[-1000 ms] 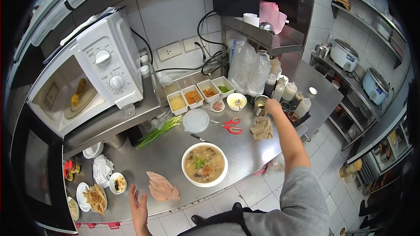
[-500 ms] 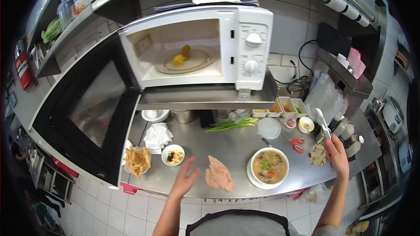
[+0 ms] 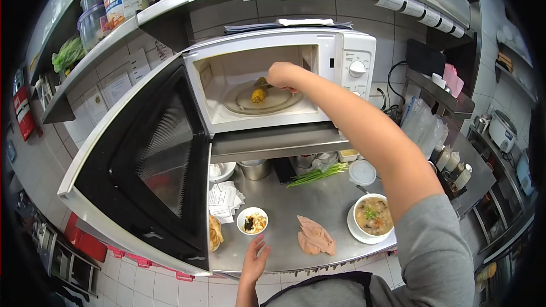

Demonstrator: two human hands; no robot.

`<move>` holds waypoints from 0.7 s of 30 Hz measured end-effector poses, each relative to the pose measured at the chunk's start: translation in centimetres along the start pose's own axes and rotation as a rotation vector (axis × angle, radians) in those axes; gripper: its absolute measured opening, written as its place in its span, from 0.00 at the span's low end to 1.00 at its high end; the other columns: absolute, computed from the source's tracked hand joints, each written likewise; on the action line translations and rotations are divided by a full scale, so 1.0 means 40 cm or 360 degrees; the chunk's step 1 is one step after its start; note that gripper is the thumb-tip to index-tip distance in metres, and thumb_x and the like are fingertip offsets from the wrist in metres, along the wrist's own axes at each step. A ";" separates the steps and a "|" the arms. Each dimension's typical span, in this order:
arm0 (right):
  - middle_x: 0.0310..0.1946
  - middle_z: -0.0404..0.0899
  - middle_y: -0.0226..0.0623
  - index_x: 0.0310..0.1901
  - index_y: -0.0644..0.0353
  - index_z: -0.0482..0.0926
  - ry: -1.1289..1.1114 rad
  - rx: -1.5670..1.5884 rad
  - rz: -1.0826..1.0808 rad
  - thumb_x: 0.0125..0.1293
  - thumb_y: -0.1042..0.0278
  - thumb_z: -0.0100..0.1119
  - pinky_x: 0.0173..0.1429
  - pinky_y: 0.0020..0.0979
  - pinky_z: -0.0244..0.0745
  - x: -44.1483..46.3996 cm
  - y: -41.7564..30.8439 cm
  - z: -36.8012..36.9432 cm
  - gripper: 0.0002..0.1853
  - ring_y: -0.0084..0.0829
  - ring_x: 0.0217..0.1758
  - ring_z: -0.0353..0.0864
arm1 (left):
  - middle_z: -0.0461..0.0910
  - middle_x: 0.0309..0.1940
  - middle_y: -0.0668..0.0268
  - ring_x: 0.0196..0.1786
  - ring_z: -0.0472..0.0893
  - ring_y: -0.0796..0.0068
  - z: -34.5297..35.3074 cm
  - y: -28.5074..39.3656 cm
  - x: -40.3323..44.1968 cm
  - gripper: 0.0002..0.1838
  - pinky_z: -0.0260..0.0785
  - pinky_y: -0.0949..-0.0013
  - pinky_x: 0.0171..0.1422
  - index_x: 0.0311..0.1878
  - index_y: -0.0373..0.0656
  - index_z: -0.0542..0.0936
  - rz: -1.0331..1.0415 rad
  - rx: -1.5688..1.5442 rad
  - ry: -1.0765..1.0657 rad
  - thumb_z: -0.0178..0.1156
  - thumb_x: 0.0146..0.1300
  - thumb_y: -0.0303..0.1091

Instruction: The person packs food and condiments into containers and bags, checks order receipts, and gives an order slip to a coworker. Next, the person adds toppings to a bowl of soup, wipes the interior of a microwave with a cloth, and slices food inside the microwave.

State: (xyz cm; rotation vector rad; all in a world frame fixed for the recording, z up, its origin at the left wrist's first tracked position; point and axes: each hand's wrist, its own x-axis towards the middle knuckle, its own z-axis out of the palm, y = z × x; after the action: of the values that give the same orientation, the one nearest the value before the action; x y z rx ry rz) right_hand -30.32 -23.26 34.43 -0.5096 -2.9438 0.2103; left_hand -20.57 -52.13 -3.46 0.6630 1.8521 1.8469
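My right hand [image 3: 282,76] is inside the open microwave [image 3: 256,38], fingers closed round tongs that are mostly hidden by the hand. The tongs' tips are at the yellow corn pieces [image 3: 258,96] on the glass turntable [image 3: 239,106]; whether they grip one is unclear. Low over the counter's front edge, my left hand [image 3: 256,258] is open and holds nothing. Just beyond it stands a small white bowl [image 3: 252,221] with pale and dark toppings. A crumpled pinkish cloth [image 3: 315,236] lies to its right. The microwave door [image 3: 156,153] hangs wide open on the left.
A bowl of soup [image 3: 373,215] stands on a plate at the right, partly behind my arm. Green stalks [image 3: 317,174] and a lidded tub [image 3: 362,172] lie further back. Paper slips [image 3: 224,200] and fried food [image 3: 215,232] are by the door. Sauce bottles [image 3: 463,176] stand far right.
My right hand has gone from the counter's right side up into the microwave with the tongs. My left hand has moved lower, near the counter edge. The view has tilted up and left.
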 end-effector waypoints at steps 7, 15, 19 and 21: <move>0.12 0.66 0.40 0.17 0.63 0.70 -0.0207 0.0049 0.0304 0.56 0.70 0.43 0.16 0.36 0.58 0.215 -0.013 0.064 0.13 0.34 0.13 0.64 | 0.65 0.61 0.55 0.60 0.69 0.62 -0.109 -0.041 -0.058 0.27 0.61 0.64 0.62 0.63 0.36 0.63 -0.0081 -0.0082 0.0257 0.57 0.61 0.33; 0.11 0.64 0.36 0.16 0.63 0.70 0.0068 0.0526 0.0176 0.61 0.64 0.53 0.18 0.37 0.63 0.124 0.059 0.096 0.18 0.30 0.13 0.62 | 0.72 0.52 0.58 0.52 0.72 0.68 -0.293 0.029 -0.127 0.23 0.63 0.67 0.59 0.60 0.34 0.66 -0.0006 0.0209 0.0713 0.55 0.63 0.33; 0.11 0.65 0.34 0.21 0.64 0.72 0.0118 0.0993 0.0245 0.63 0.63 0.52 0.18 0.32 0.61 0.131 0.100 0.124 0.16 0.25 0.12 0.60 | 0.74 0.45 0.63 0.47 0.73 0.73 -0.370 0.114 -0.128 0.22 0.65 0.69 0.53 0.57 0.34 0.67 0.0450 -0.0056 0.1098 0.55 0.60 0.32; 0.11 0.65 0.31 0.25 0.64 0.74 0.0041 0.1307 0.0295 0.64 0.63 0.52 0.19 0.29 0.60 0.110 0.108 0.124 0.14 0.23 0.12 0.58 | 0.74 0.42 0.65 0.45 0.73 0.77 -0.375 0.196 -0.132 0.21 0.66 0.72 0.51 0.57 0.34 0.67 0.0600 -0.0140 0.1032 0.54 0.61 0.31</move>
State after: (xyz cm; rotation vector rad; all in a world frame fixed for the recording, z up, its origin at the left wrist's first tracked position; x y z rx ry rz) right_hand -33.88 -18.29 29.38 -0.6204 -2.4566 1.3258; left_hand -25.42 -67.27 4.40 0.4267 2.1095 2.6093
